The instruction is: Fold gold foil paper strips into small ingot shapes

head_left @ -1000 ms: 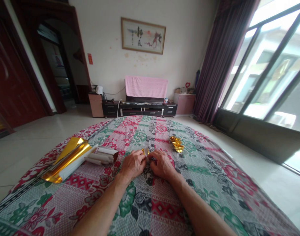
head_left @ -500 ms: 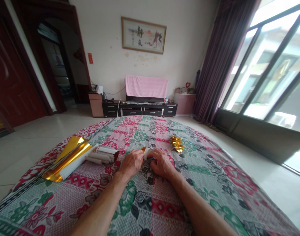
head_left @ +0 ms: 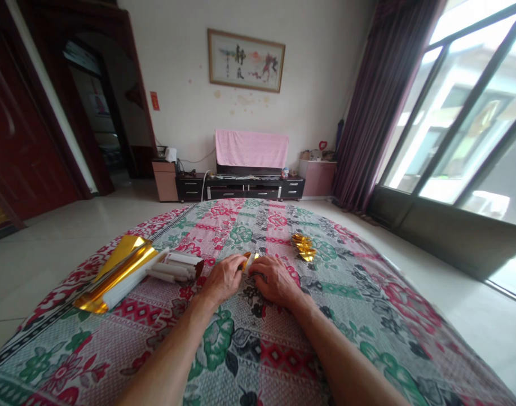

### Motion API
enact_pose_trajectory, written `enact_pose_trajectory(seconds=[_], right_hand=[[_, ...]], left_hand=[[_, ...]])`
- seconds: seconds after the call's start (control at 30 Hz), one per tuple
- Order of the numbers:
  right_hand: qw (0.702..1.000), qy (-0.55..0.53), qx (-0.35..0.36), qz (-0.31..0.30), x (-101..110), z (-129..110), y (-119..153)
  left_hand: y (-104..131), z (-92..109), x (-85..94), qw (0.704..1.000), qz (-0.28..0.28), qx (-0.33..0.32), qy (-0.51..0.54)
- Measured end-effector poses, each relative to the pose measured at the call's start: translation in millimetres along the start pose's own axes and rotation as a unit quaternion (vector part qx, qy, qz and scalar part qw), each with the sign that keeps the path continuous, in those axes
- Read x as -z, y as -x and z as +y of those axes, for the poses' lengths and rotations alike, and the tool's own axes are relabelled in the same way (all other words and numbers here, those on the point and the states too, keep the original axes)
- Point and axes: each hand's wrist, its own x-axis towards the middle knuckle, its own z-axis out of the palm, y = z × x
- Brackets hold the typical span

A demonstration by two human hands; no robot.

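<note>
Between my hands is a small piece of gold foil paper (head_left: 250, 261) with a white side showing; the fingers cover much of it. My left hand (head_left: 224, 276) pinches its left end. Fingers of my right hand (head_left: 275, 277) close on the right end. Both hands rest low over the flowered cloth (head_left: 241, 232). Beyond my right hand lie several folded gold foil pieces (head_left: 304, 247) in a short row. Off to the left is a roll of gold foil paper (head_left: 118, 276), beside a bundle of white rolls (head_left: 177, 266).
The cloth covers a round-edged table. Past it stand a low black cabinet (head_left: 253, 189) and a screen-like shape under a pink towel (head_left: 252, 148). A purple curtain (head_left: 363, 124) and windows (head_left: 464, 124) are at the right, a dark red door (head_left: 25, 129) at the left.
The foil piece has turned a little, and more gold shows between my fingers. My left hand has shifted slightly left. The other pieces lie where they were.
</note>
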Motion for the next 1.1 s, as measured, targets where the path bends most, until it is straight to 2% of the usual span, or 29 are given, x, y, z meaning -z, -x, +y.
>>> enact_pose_trajectory(seconds=[0.13,0.3,0.5,0.6,0.83,1.1], right_hand=[[1.0,0.007,-0.006,0.01,-1.9,0.5,-0.4],[1.0,0.006,-0.007,0.011,-2.6,0.7,-0.3],[1.0,0.004,-0.01,0.016,-4.6,2.1,-0.8],[1.0,0.003,-0.012,0.018,-7.0,4.2,-1.8],[0.999,0.009,-0.017,0.026,-14.3,11.3,-4.2],[1.0,0.009,-0.003,0.03,-15.9,13.5,-5.4]], left_hand=[[-0.3,-2.9,-1.6,1.0,0.013,0.012,-0.008],[0.9,-2.1,-1.5,0.995,0.06,0.064,-0.046],[0.7,-1.7,1.0,0.999,-0.018,-0.003,-0.042],[-0.2,-0.6,0.4,0.998,-0.033,-0.005,-0.056],[-1.9,3.5,-3.2,0.994,-0.023,0.004,-0.103],[-3.9,-8.4,-11.5,0.998,0.016,0.026,-0.061]])
